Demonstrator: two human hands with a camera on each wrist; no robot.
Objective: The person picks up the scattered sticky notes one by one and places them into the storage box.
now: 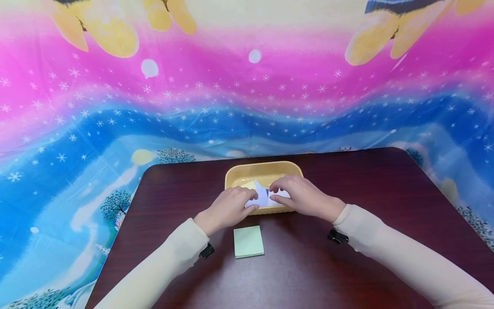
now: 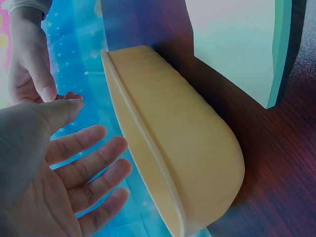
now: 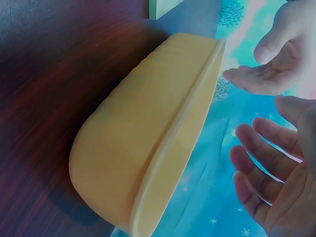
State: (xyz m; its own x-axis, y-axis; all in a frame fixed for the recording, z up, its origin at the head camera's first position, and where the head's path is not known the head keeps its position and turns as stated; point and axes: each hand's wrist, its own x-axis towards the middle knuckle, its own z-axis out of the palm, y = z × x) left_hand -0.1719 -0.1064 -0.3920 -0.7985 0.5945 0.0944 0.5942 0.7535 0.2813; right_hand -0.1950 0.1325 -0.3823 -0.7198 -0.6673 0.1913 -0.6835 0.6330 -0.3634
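A yellow plastic basket [image 1: 264, 210] stands toward the far side of the table. Inside it lie pieces of paper: a lavender piece [image 1: 262, 197], a white piece [image 1: 277, 200] and a bit of yellow paper [image 1: 250, 185]. My left hand [image 1: 230, 207] hovers over the basket's left front part, fingers loosely bent and holding nothing. Over the right part is my right hand [image 1: 305, 196], its fingers also relaxed, with nothing in them. Both wrist views show the palms facing each other above the rim, apart. A pale green pad of sticky notes [image 1: 248, 241] lies in front of the basket.
The dark reddish wooden table [image 1: 386, 189] has rounded far corners. Behind it hangs a pink and blue cloth backdrop [image 1: 216, 86] with snowflakes. Black wrist straps [image 1: 338, 236] show at the sleeve cuffs.
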